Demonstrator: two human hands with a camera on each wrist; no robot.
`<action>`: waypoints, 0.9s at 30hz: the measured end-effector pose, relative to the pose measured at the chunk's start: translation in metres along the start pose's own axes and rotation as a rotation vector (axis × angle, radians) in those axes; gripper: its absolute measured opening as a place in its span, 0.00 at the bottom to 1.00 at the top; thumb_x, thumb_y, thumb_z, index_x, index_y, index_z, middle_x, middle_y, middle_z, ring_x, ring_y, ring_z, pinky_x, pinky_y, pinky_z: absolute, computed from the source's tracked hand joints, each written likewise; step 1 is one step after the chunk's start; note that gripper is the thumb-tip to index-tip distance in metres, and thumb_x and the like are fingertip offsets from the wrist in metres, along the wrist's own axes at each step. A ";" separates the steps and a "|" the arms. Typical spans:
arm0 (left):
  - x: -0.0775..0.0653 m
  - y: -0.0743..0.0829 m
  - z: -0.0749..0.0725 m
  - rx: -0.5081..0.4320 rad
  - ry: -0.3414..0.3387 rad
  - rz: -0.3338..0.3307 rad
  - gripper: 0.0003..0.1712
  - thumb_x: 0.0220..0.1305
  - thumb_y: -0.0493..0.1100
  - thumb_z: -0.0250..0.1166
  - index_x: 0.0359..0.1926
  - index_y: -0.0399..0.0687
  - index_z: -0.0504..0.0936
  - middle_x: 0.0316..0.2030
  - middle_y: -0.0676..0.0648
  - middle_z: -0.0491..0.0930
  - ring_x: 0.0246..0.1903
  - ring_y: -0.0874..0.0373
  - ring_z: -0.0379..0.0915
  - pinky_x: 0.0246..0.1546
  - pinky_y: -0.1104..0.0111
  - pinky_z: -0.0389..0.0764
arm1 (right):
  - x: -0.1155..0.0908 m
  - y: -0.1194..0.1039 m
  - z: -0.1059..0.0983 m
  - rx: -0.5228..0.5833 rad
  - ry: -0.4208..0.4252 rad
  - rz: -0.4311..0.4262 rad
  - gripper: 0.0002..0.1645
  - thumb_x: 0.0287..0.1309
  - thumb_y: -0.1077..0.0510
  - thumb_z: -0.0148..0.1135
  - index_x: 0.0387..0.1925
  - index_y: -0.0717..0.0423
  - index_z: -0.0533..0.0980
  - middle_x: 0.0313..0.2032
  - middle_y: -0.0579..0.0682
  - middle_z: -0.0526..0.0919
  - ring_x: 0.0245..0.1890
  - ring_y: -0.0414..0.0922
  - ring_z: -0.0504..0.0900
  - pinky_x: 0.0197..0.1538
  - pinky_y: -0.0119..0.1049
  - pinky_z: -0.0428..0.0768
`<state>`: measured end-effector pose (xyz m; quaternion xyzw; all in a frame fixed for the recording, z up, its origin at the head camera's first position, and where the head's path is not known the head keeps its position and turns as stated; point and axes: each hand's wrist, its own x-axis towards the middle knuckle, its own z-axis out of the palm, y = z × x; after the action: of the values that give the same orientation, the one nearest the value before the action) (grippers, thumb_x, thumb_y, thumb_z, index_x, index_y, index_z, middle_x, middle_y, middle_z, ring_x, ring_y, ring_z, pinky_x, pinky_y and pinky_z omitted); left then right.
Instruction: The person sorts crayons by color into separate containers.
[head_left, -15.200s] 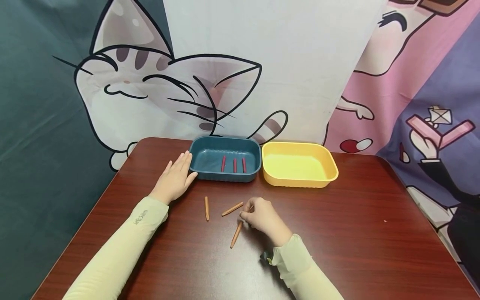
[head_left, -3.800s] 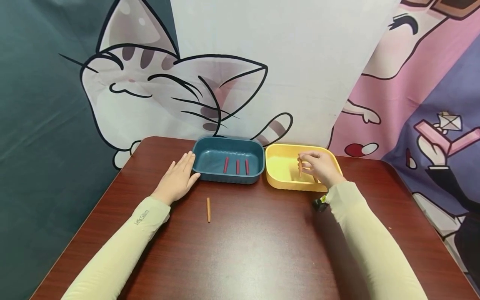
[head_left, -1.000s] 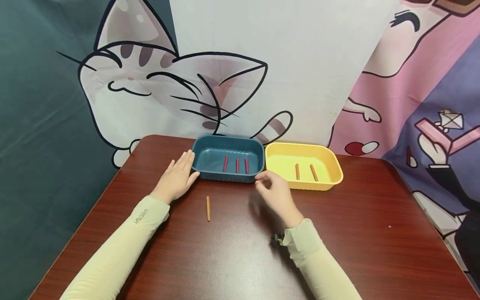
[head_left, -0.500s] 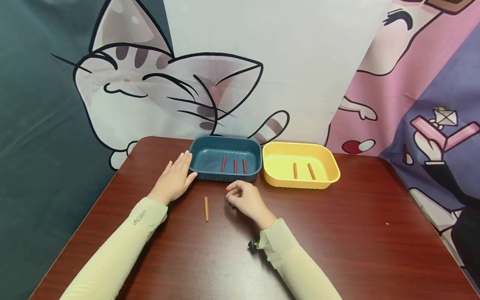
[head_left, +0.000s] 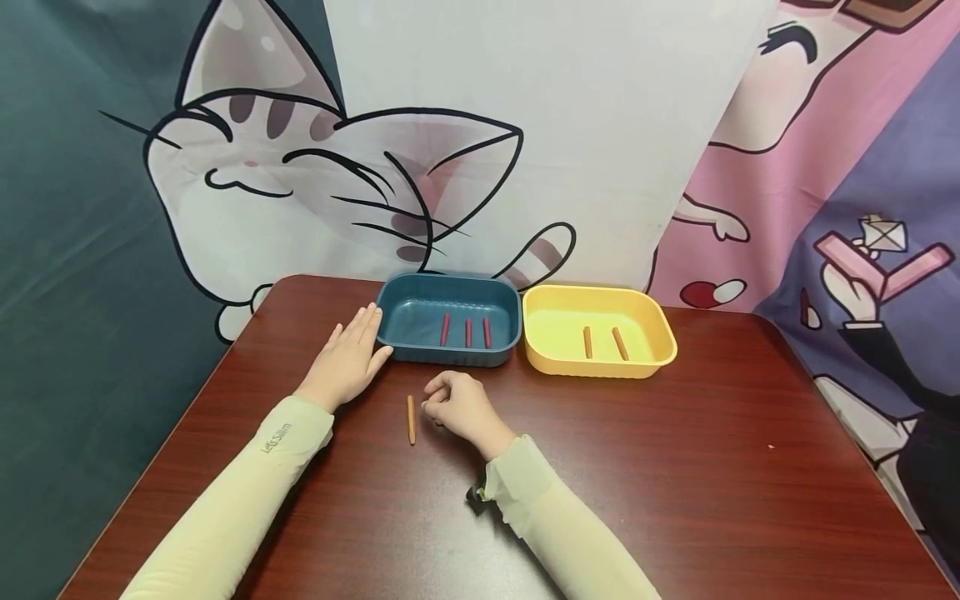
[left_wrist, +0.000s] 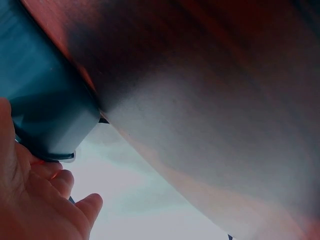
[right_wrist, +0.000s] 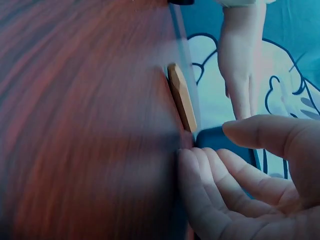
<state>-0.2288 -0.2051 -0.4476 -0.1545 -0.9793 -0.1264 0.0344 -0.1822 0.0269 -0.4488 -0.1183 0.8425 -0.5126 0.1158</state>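
One orange-brown stick, tapered at one end (head_left: 411,419), lies on the table in front of the dark teal tub (head_left: 450,357). Just right of it hovers my right hand (head_left: 461,408), fingers loosely bent and thumb apart. In the right wrist view the stick (right_wrist: 181,97) shows beyond the fingertips, and nothing lies between thumb and fingers. My left hand (head_left: 341,362) rests with straight fingers against the left end of the teal tub. Three dark red sticks (head_left: 468,332) lie inside that tub. The yellow tub (head_left: 585,367) holds two orange-brown sticks (head_left: 588,342).
Both tubs stand side by side at the back of the brown table (head_left: 712,467). Behind them hangs a cloth backdrop (head_left: 615,150) with cartoon cats. A small dark device (head_left: 476,498) sits under my right wrist.
Two orange-brown sticks went from the table into the yellow tub, the second set down by my right hand. That hand has since moved left to beside the last stick. My left hand stays put.
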 end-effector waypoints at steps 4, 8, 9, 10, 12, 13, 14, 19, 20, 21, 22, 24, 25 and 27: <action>0.000 0.000 0.000 -0.005 0.006 0.006 0.42 0.79 0.55 0.50 0.79 0.33 0.47 0.79 0.36 0.45 0.79 0.42 0.39 0.74 0.41 0.48 | 0.003 -0.004 0.008 -0.061 0.023 0.013 0.07 0.53 0.65 0.70 0.35 0.60 0.82 0.22 0.45 0.82 0.19 0.36 0.78 0.25 0.29 0.76; 0.000 0.000 0.000 -0.001 0.009 0.010 0.42 0.79 0.55 0.50 0.79 0.33 0.47 0.79 0.36 0.45 0.78 0.42 0.40 0.74 0.41 0.48 | 0.006 -0.008 0.015 -0.122 0.038 0.029 0.07 0.52 0.63 0.73 0.33 0.60 0.81 0.20 0.45 0.80 0.19 0.36 0.77 0.25 0.29 0.75; 0.000 0.000 0.000 0.001 0.009 0.011 0.42 0.79 0.55 0.50 0.79 0.33 0.47 0.79 0.36 0.45 0.78 0.42 0.40 0.74 0.41 0.48 | 0.006 -0.009 0.017 -0.143 0.043 0.032 0.08 0.52 0.62 0.74 0.32 0.60 0.81 0.20 0.45 0.80 0.20 0.37 0.76 0.25 0.30 0.75; 0.000 0.000 0.000 0.002 0.009 0.012 0.42 0.79 0.55 0.50 0.79 0.33 0.47 0.79 0.36 0.45 0.78 0.42 0.40 0.74 0.41 0.48 | 0.007 -0.011 0.018 -0.167 0.045 0.040 0.09 0.53 0.61 0.75 0.31 0.59 0.80 0.21 0.44 0.80 0.21 0.37 0.76 0.26 0.30 0.75; 0.000 0.000 0.000 0.001 0.009 0.014 0.42 0.79 0.55 0.50 0.79 0.32 0.47 0.79 0.36 0.45 0.78 0.42 0.40 0.74 0.41 0.48 | 0.008 -0.013 0.020 -0.211 0.053 0.040 0.11 0.52 0.59 0.76 0.27 0.58 0.79 0.21 0.44 0.79 0.22 0.37 0.75 0.27 0.30 0.75; 0.000 0.000 0.000 0.001 0.009 0.015 0.42 0.80 0.55 0.49 0.79 0.32 0.47 0.79 0.36 0.45 0.79 0.42 0.40 0.74 0.41 0.48 | 0.009 -0.014 0.021 -0.233 0.055 0.040 0.12 0.52 0.59 0.77 0.25 0.57 0.79 0.20 0.43 0.79 0.23 0.37 0.75 0.27 0.30 0.75; 0.000 0.000 0.000 0.000 0.008 0.015 0.42 0.80 0.55 0.49 0.79 0.32 0.47 0.79 0.36 0.45 0.79 0.42 0.39 0.74 0.41 0.48 | 0.009 -0.015 0.022 -0.252 0.055 0.042 0.14 0.52 0.58 0.77 0.22 0.56 0.78 0.19 0.42 0.78 0.23 0.37 0.74 0.27 0.29 0.74; 0.000 -0.001 0.001 -0.005 0.008 0.016 0.42 0.80 0.55 0.49 0.79 0.33 0.47 0.79 0.37 0.45 0.79 0.43 0.38 0.74 0.41 0.47 | 0.012 -0.020 0.027 -0.329 0.040 0.047 0.23 0.53 0.57 0.77 0.10 0.53 0.74 0.10 0.39 0.70 0.17 0.36 0.70 0.23 0.28 0.70; 0.000 -0.001 0.001 -0.006 0.008 0.015 0.42 0.80 0.55 0.49 0.79 0.33 0.47 0.79 0.37 0.44 0.79 0.43 0.38 0.74 0.41 0.47 | 0.013 -0.020 0.028 -0.344 0.035 0.050 0.25 0.52 0.56 0.77 0.09 0.52 0.73 0.09 0.39 0.68 0.16 0.36 0.68 0.22 0.28 0.69; 0.000 -0.001 0.001 -0.007 0.008 0.015 0.42 0.80 0.55 0.48 0.79 0.33 0.47 0.79 0.37 0.44 0.79 0.43 0.38 0.74 0.41 0.47 | 0.014 -0.021 0.029 -0.356 0.033 0.052 0.26 0.52 0.56 0.77 0.08 0.52 0.72 0.08 0.39 0.67 0.16 0.36 0.68 0.22 0.29 0.69; 0.000 -0.001 0.001 -0.006 0.008 0.015 0.42 0.80 0.55 0.48 0.79 0.33 0.47 0.79 0.37 0.44 0.79 0.43 0.38 0.74 0.41 0.47 | 0.015 -0.021 0.030 -0.369 0.031 0.051 0.26 0.52 0.56 0.78 0.07 0.52 0.72 0.07 0.39 0.66 0.15 0.36 0.67 0.21 0.29 0.69; 0.000 -0.001 0.001 -0.004 0.007 0.016 0.42 0.80 0.55 0.48 0.79 0.33 0.47 0.79 0.37 0.44 0.79 0.43 0.39 0.74 0.41 0.47 | 0.017 -0.022 0.031 -0.391 0.030 0.053 0.26 0.51 0.55 0.78 0.08 0.51 0.72 0.07 0.39 0.65 0.15 0.36 0.67 0.21 0.29 0.69; 0.000 -0.001 0.001 -0.005 0.007 0.015 0.42 0.80 0.55 0.48 0.79 0.33 0.47 0.79 0.37 0.44 0.79 0.43 0.39 0.74 0.41 0.47 | 0.018 -0.022 0.031 -0.398 0.024 0.057 0.27 0.51 0.55 0.78 0.08 0.51 0.71 0.07 0.39 0.65 0.15 0.36 0.67 0.21 0.29 0.69; 0.000 -0.001 0.001 -0.005 0.005 0.015 0.42 0.80 0.55 0.48 0.79 0.33 0.47 0.80 0.37 0.44 0.79 0.42 0.39 0.74 0.41 0.47 | 0.019 -0.022 0.032 -0.411 0.019 0.060 0.26 0.51 0.55 0.78 0.07 0.51 0.72 0.07 0.39 0.65 0.15 0.36 0.67 0.22 0.29 0.70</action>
<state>-0.2291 -0.2057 -0.4486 -0.1614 -0.9777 -0.1290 0.0373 -0.1881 -0.0155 -0.4452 -0.1094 0.9336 -0.3274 0.0965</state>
